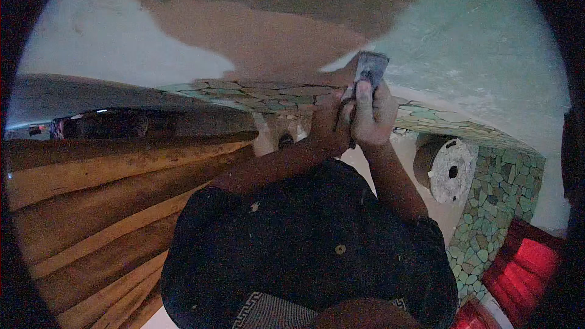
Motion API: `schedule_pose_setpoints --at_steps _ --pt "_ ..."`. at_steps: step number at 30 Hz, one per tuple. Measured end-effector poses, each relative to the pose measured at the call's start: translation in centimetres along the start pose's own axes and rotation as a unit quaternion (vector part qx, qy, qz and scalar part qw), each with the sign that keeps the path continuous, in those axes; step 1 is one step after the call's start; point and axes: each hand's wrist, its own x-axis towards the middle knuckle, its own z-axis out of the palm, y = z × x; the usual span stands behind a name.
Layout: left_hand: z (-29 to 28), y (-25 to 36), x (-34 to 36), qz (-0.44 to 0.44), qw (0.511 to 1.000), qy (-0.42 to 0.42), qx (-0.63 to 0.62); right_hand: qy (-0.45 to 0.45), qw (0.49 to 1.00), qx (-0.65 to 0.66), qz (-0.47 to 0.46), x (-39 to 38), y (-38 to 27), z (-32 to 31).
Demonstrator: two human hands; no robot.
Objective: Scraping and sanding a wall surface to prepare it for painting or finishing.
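My right hand [376, 116] is closed around a scraper [373, 66] with a flat, greyish, smeared blade. Its thumb lies along the lower part of the blade, and the blade points up toward the pale wall [481, 36]. Pressed close beside it on the left is my left hand [332, 120], its fingers curled. What the left hand grips between the two hands is too dark to make out. Both forearms come up from my dark shirt [304, 237] and meet in the middle. The scraper's handle is hidden in the fingers.
Below the pale wall runs a band of stone-patterned covering [286, 99]. A large white-faced spool [452, 172] stands at the right, near a stone-patterned surface [487, 213] and something red [527, 262]. Brown draped fabric [109, 207] fills the left. A broad shadow falls across the wall.
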Motion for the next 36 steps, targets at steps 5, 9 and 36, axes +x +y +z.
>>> schedule_pose_setpoints --at_steps 5,9,36 --pt "-0.6 0.0 -0.1 0.09 0.985 0.051 0.137 0.01 0.997 -0.056 -0.057 -0.4 0.2 0.2" --pt "-1.4 1.6 0.6 -0.063 0.997 -0.054 0.01 0.013 0.997 0.064 0.05 -0.6 0.5 0.4" --pt "0.2 -1.8 0.4 0.173 0.922 -0.001 0.345 0.031 0.992 -0.067 -0.099 0.8 0.0 -0.1"
